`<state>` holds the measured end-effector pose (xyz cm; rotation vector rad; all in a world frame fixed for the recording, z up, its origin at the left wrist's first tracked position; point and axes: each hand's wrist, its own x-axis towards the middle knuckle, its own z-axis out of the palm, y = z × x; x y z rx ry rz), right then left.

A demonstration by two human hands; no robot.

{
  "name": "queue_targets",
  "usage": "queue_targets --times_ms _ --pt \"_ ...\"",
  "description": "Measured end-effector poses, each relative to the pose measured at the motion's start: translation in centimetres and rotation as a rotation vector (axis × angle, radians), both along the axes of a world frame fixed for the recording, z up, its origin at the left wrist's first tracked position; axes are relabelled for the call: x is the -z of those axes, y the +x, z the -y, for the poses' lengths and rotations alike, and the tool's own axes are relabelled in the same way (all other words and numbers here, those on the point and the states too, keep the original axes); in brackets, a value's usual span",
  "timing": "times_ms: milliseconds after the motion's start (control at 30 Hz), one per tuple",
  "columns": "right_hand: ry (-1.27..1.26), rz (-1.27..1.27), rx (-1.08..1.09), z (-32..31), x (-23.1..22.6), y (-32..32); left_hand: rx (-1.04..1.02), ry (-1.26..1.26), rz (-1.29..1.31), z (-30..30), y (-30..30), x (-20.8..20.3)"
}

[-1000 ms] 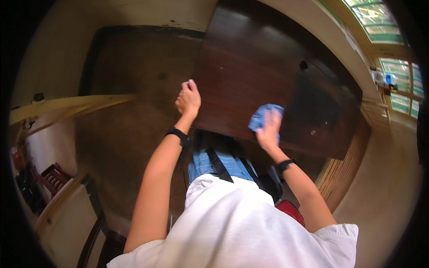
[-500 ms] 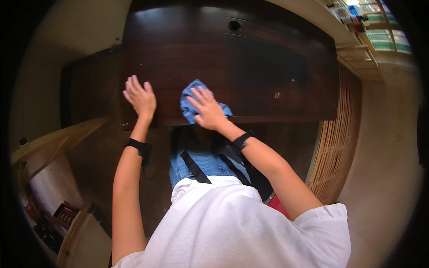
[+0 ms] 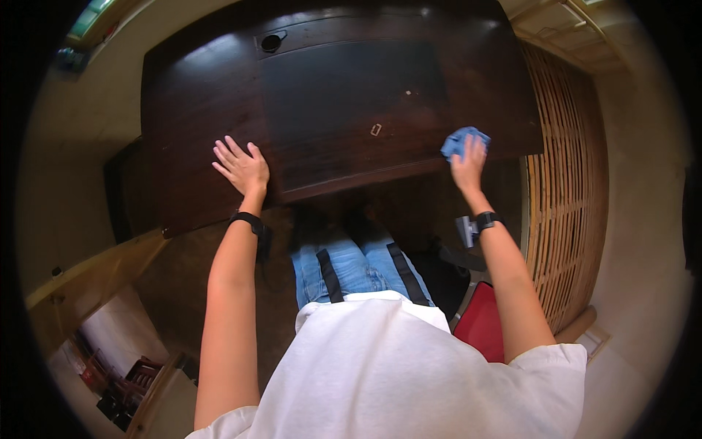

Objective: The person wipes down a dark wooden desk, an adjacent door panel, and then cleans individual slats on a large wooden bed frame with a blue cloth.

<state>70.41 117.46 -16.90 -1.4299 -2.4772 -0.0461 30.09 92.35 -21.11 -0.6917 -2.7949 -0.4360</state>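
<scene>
A dark, glossy wooden desk [image 3: 219,110] stretches across the view in front of me. Near its right front edge, my right hand [image 3: 472,162] holds a crumpled blue cloth [image 3: 459,140] pressed to the surface, fingers reaching over it. Some of the cloth is hidden under the palm. My left hand [image 3: 245,168] rests on the left part of the desk top, empty, with its fingers spread. Both wrists wear black bands.
On the desk lie a small pale rectangular piece [image 3: 376,129] and a tiny white bit [image 3: 408,93]. A dark round hole [image 3: 271,44] sits near the far edge. Slatted wood [image 3: 567,190] stands at the right; a red seat [image 3: 482,322] is beside my right arm.
The right hand has swept the blue cloth far to the right along the desk's near side. My view has turned rightward, and the left hand stays spread on the desk, farther in from its left edge.
</scene>
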Motion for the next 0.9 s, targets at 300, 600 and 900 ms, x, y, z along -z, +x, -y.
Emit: queue_targets --times_ms 300,600,900 --pt "-0.270 -0.290 -0.779 17.7 -0.8 -22.6 0.002 -0.014 -0.040 -0.5 0.1 -0.1" --pt "0.049 -0.093 -0.259 1.1 -2.3 -12.6 -0.028 -0.038 0.023 1.0 0.1 -1.3" --pt "-0.014 0.033 0.247 -1.7 -0.3 0.8 -0.013 -0.021 -0.001 -0.5 1.8 -2.7"
